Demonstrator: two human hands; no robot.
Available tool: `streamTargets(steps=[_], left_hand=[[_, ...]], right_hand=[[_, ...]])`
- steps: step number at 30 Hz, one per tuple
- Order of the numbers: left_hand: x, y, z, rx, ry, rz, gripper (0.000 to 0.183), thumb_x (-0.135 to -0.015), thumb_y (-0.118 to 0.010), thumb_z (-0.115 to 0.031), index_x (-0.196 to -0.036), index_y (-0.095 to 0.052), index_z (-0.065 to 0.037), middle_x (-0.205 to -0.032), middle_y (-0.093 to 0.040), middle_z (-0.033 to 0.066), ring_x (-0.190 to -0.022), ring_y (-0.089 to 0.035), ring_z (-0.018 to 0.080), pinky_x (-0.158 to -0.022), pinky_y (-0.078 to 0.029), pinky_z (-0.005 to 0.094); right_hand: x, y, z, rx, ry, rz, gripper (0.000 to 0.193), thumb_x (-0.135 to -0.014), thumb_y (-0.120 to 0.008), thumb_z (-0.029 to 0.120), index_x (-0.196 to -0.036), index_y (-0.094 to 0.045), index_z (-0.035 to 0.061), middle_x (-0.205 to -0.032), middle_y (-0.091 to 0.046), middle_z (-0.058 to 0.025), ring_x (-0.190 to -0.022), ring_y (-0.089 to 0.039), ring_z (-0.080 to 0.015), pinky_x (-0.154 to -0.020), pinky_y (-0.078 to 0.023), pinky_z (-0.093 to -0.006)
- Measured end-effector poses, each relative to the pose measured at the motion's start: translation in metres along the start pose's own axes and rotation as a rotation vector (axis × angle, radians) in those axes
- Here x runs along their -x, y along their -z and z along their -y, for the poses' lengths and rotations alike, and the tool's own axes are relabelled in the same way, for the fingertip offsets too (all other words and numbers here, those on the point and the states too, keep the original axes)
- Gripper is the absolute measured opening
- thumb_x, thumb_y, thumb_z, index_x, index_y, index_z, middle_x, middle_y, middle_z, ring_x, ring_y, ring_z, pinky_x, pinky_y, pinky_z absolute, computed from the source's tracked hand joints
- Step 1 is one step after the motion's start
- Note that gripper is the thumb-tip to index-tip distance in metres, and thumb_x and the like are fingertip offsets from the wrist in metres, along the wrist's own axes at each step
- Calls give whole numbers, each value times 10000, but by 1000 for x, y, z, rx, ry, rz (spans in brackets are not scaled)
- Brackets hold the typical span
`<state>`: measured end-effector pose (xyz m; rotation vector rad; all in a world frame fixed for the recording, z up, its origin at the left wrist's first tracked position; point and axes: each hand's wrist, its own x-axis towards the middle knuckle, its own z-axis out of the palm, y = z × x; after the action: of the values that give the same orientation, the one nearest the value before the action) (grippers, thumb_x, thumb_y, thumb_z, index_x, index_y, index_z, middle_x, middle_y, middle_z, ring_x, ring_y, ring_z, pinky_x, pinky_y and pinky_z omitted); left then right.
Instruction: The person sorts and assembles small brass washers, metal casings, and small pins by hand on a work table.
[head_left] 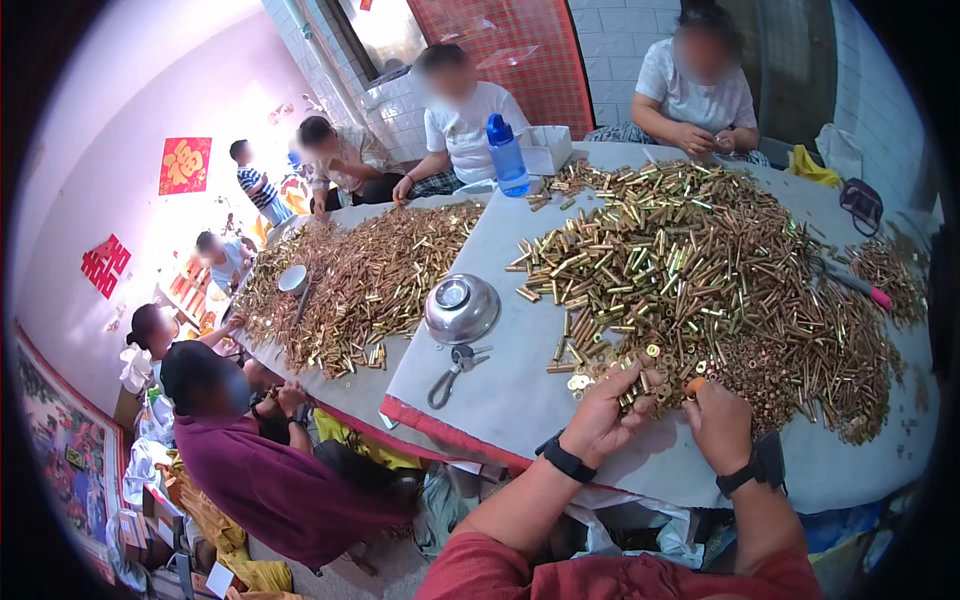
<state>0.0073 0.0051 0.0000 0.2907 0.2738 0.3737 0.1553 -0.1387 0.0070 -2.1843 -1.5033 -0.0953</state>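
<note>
My left hand (606, 415) is turned palm up at the near edge of a big heap of brass-coloured metal tubes (680, 250). Its fingers curl around a few of these small metal pieces (645, 381). Close beside it on the right, my right hand (718, 428) has thumb and fingers drawn together, with an orange cover (695, 386) on a fingertip. What lies in that pinch is too small to make out. Small washers and nuts (745, 400) are spread just beyond both hands.
A steel bowl (462, 308) stands upside down left of the heap, near keys on a carabiner (445, 385). Farther back are a blue bottle (508, 158) and a pink-tipped tool (862, 287). A second heap (370, 260) lies leftward, with several people seated around.
</note>
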Motion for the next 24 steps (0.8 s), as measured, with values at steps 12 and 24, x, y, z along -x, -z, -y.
streamTargets(steps=[12, 24], left_hand=[[-2, -10, 13, -660, -100, -12, 204, -986, -590, -241, -1125, -573, -93, -830, -626, -17, -588, -468, 34, -471, -330, 181], [-21, 2, 22, -901, -200, 4, 248, -987, -582, -189, -1178, -585, -31, -882, -623, 0, -740, -550, 52, -642, -445, 196]], right_hand=[[1, 9, -8, 15, 16, -19, 196, -775, -711, 111, -951, -642, 60, -855, -602, -123, -781, -620, -338, -669, -496, -439], [-20, -10, 4, -26, 107, -34, 110, -750, -645, 43, -859, -643, 36, -831, -563, -147, -789, -589, -355, -657, -476, -456]])
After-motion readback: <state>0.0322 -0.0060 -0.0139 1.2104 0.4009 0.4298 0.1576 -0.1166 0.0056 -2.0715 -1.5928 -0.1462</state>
